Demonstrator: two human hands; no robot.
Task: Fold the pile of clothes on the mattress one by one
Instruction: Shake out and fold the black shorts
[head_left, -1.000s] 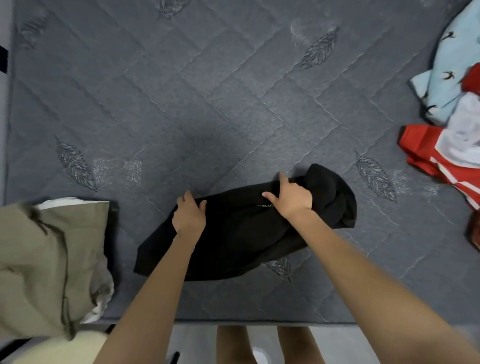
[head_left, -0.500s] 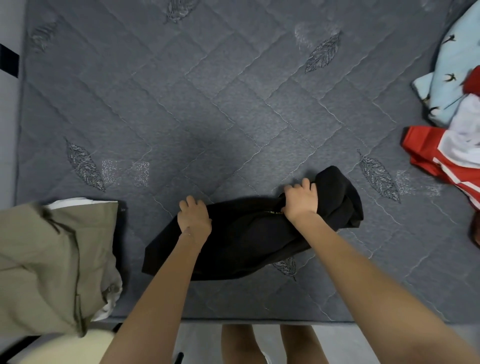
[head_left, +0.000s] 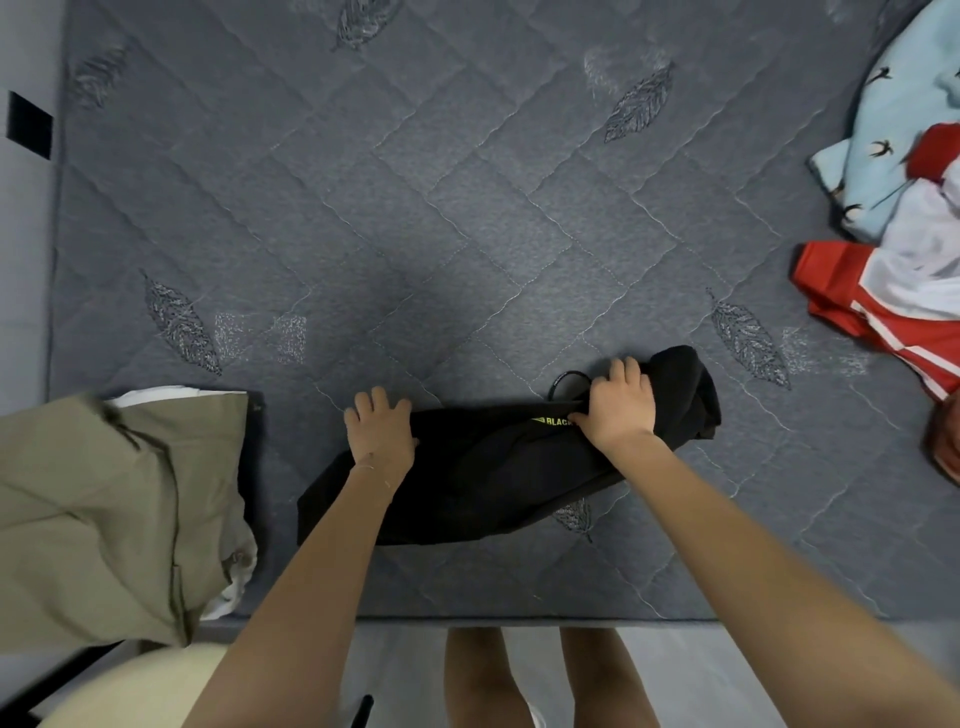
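hands (head_left: 382, 434), forearms (head_left: 311, 571), legs (head_left: 483, 675) all bare; pale shoe tip (head_left: 536, 717)

The right hand (head_left: 618, 405) covers the end of the yellow lettering (head_left: 555, 421) on the black garment (head_left: 478, 467). Frame edges cut off the clothes pile (head_left: 914, 249) and the khaki garment (head_left: 104, 509).

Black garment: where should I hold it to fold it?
Take the black garment along its straight far edge, coming from the near side, hands apart, where the left hand and right hand grip it. Its right end is bunched, so likely a poorer hold.
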